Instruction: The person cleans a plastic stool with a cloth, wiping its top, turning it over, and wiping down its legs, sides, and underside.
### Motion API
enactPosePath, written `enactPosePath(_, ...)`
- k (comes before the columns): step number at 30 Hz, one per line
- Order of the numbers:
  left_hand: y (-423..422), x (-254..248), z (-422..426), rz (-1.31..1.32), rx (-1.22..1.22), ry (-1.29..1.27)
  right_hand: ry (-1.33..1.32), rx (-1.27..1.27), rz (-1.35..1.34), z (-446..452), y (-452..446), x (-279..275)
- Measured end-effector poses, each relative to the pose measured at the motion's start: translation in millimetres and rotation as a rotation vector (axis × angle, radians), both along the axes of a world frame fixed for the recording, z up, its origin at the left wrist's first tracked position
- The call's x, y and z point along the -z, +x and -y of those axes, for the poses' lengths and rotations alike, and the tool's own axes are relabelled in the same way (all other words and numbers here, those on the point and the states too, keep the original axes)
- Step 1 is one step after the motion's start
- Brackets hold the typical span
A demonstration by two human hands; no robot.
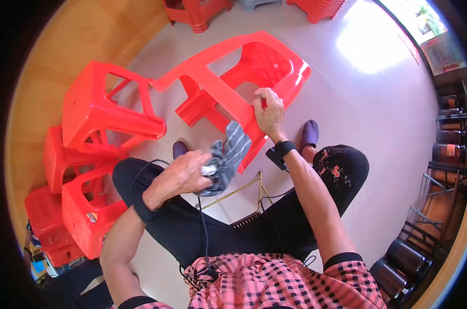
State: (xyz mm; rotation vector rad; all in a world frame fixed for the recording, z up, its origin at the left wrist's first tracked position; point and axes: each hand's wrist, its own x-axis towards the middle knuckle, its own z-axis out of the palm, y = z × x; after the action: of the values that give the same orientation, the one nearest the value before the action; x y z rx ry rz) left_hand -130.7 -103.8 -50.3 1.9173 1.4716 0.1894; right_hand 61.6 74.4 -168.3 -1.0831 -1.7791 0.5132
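A red plastic stool (pixel 228 100) is tilted on the floor in front of my knees, its hollow underside and open frame showing. My right hand (pixel 269 113) is closed around one of its bars, fingers curled over the edge. A grey striped cloth (pixel 226 165) is bunched in my left hand (pixel 184 172), close to the near end of the stool. Something small and white shows between the cloth and my left fingers; I cannot make out what it is. My left hand is slightly blurred.
Several red stools (pixel 102 110) are piled on the left by a yellow wooden panel (pixel 89 33). More red stools (pixel 316 7) stand at the far end. Dark jars (pixel 408 255) and folding metal frames line the right side. Thin black cables (pixel 205 226) hang across my lap.
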Motion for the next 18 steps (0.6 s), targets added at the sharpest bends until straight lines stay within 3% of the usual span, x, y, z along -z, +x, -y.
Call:
enactPosePath(4, -11.1, -23.2, 10.4, -0.061, -0.143, -0.035, -0.045, -0.033, 0.032, 0.1, 2.1, -5.1)
enactPosePath(7, -5.5, -34.7, 7.6, 0.328, -0.524, -0.18, -0.189, -0.163, -0.026, -8.7, 11.8, -11.0)
enactPosePath(8, -5.2, -35.8, 3.3, 0.335, -0.517, -0.179, -0.31, -0.274, -0.112, -10.9, 15.2, -10.6)
enactPosePath(12, 7.5, -41.4, -30.9, 0.487, -0.62, -0.088, -0.42, -0.416, -0.048, 20.6, 25.7, -66.8)
enactPosePath(14, 31.3, -43.9, -46.8, 0.946, -0.755, -0.025, -0.509, -0.565, -0.203, 46.9, 23.5, -88.3)
enactPosePath(15, 34.1, -24.0, -55.7, 1.058, -0.709, 0.035, -0.51, -0.567, -0.2, 58.5, 21.8, -85.9)
enactPosePath(18, 75.3, -33.2, -69.5, 1.215, -0.735, -0.025, -0.391, -0.494, -0.232, 78.0, 20.1, -79.8)
